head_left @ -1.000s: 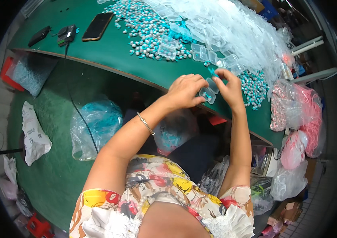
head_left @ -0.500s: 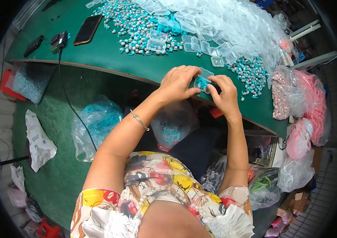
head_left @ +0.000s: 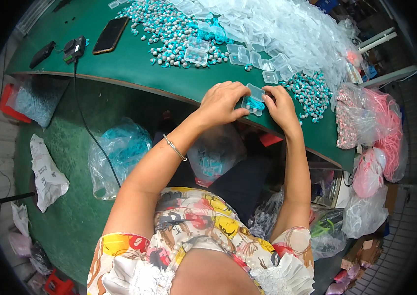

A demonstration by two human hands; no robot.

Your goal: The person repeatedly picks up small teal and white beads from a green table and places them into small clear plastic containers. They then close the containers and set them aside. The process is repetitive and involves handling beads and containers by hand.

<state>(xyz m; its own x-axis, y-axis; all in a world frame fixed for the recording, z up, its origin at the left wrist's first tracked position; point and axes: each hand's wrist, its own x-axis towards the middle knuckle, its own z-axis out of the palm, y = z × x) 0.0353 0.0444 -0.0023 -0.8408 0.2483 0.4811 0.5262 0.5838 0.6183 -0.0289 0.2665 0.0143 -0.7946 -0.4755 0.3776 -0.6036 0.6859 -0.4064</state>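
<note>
The tabletop is brightly lit, shadow beneath, corners black.

Cannot see the whole box, partly covered by left hand and right hand. Cannot follow the heap beyond both, past the upper edge.

Left forearm angled toward one o'clock; left hand curved toward two, thumb apart from forefinger. Right forearm points twelve; right hand leans toward eleven, fingers bent.
</note>
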